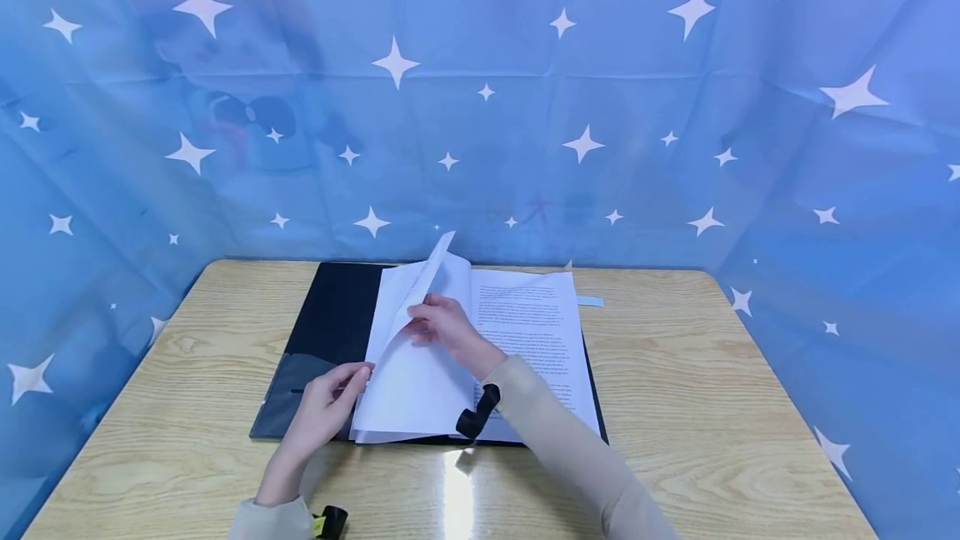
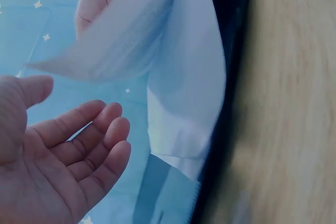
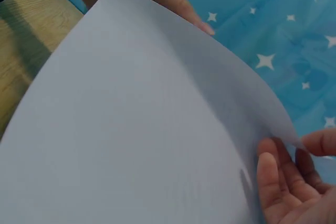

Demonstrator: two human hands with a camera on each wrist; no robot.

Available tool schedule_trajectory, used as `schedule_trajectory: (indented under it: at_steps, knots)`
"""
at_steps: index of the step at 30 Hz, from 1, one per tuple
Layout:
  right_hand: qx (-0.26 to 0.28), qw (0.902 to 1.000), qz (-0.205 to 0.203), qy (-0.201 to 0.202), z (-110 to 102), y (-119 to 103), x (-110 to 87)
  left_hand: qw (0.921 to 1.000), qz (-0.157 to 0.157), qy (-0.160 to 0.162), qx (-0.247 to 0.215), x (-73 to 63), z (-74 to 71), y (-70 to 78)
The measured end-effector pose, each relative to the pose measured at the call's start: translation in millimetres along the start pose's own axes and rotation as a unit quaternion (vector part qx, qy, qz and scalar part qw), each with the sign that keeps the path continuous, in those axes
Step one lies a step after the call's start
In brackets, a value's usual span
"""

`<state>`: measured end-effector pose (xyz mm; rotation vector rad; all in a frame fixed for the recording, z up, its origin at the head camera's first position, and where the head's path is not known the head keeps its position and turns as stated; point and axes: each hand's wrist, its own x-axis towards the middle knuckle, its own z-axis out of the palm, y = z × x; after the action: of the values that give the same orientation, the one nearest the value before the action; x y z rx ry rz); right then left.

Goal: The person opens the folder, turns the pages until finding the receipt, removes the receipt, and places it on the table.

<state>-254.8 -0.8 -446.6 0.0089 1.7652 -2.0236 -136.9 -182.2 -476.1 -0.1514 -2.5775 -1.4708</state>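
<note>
A black folder lies spread on the table with white sheets in it. One sheet stands raised and curved over the left half, its blank side filling much of the right wrist view. My right hand pinches the edge of this sheet between thumb and fingers, plainest in the right wrist view. Close to the sheet's left edge is my left hand. The left wrist view shows its palm bare and its fingers loosely bent, apart from the paper. On the folder's right half rests a printed page.
A pale blue tab sticks out past the right side of the pages. The wooden table extends around the folder. Behind it hangs a blue curtain with white stars.
</note>
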Motion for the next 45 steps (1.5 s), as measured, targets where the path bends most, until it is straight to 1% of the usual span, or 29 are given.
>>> schedule_trajectory:
  at_steps: [9, 14, 19, 24, 28, 35, 40, 45]
  knots:
    - [0.004, 0.9999, 0.007, 0.008, 6, 3, 1.1, 1.0, 0.002, 0.006, 0.005, -1.5, -0.4, 15.5]
    - [0.011, 0.9999, 0.005, 0.007, 9, 3, 1.2, 0.9997, 0.004, 0.018, 0.019, -2.5, -0.6, 18.7]
    - [0.021, 0.9998, 0.002, 0.005, 10, 4, 1.8, 0.9987, 0.011, 0.026, 0.042, -2.3, -0.4, 17.3]
    - [0.014, 0.9999, 0.003, 0.003, 9, 4, 1.7, 0.9978, 0.022, 0.032, 0.054, -2.2, 0.1, 14.4]
    - [0.011, 0.9999, 0.003, 0.002, 8, 5, 1.6, 0.9975, 0.021, 0.033, 0.059, -2.4, 1.2, 11.6]
    - [0.004, 0.9999, 0.013, -0.007, 8, 7, 0.3, 0.9958, 0.039, 0.029, 0.078, -3.8, 2.7, 8.8]
    - [-0.002, 0.9999, 0.012, -0.009, 7, 6, -3.4, 0.9952, 0.026, 0.026, 0.09, -3.5, 2.4, 6.8]
    - [0.001, 0.9999, 0.008, -0.012, 0, 1, -7.8, 0.9941, 0.014, 0.027, 0.104, -2.5, 2.2, 3.6]
